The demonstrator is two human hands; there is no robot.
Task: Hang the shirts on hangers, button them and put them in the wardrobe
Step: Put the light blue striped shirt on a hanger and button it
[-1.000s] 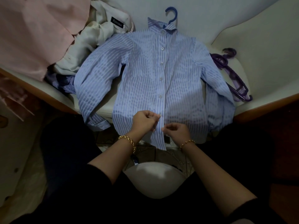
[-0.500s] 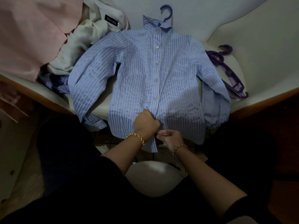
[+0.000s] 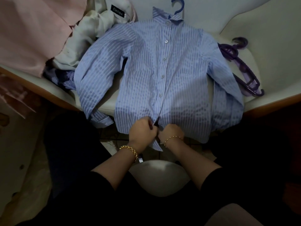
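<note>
Shirt (image 3: pixel 162 70) lies front up on a white seat (image 3: pixel 268 30), hem nearest. There the left hand (image 3: pixel 143 129) and right hand (image 3: pixel 171 132) pinch the placket edges with curled fingers. Farther off, a blue hanger (image 3: pixel 179 5) pokes from the collar. Purple hangers (image 3: pixel 241 69) lie to the right and crumpled clothes (image 3: pixel 91 30) to the left.

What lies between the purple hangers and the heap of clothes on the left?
The striped shirt, laid flat on its blue hanger, fills that stretch in the head view. The left hand and right hand pinch its lower front.
</note>
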